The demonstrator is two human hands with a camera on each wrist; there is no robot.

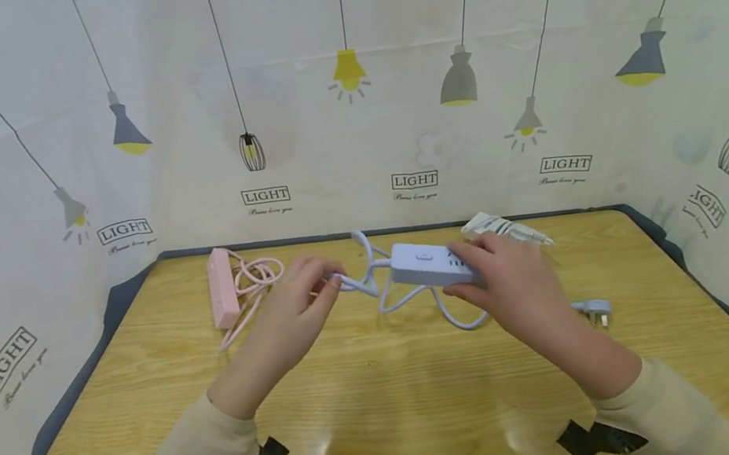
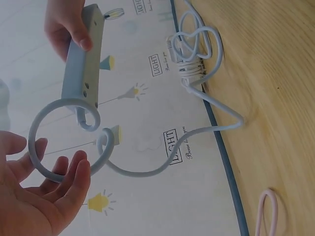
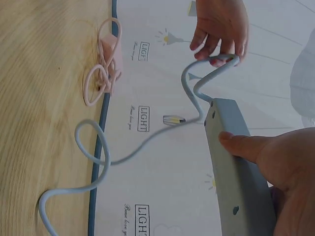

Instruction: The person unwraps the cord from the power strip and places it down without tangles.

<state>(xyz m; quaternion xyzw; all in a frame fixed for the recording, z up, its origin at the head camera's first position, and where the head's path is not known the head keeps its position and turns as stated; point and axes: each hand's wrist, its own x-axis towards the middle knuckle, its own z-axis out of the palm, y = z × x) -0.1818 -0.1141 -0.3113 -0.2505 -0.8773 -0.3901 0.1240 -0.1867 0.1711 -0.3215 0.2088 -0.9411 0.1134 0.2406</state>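
My right hand [image 1: 517,279] grips the socket end of a light blue power strip [image 1: 417,268], which is held above the table. In the right wrist view the thumb [image 3: 246,147] lies along the strip's side. My left hand [image 1: 297,302] holds a loop of the strip's blue cord [image 2: 32,142] near where it leaves the strip. The fingers curl loosely about that loop in the left wrist view. Farther along, the cord hangs in bends and runs onto the table. Its three-pin plug [image 1: 595,308] lies on the wood to the right of my right hand.
A pink power strip [image 1: 223,293] with its looped pink cord [image 1: 257,272] lies at the back left of the wooden table [image 1: 380,416]. Behind my right hand rests a white power strip with a bundled cord [image 1: 500,226]. Printed cloth [image 1: 323,146] surrounds the table's back and sides.
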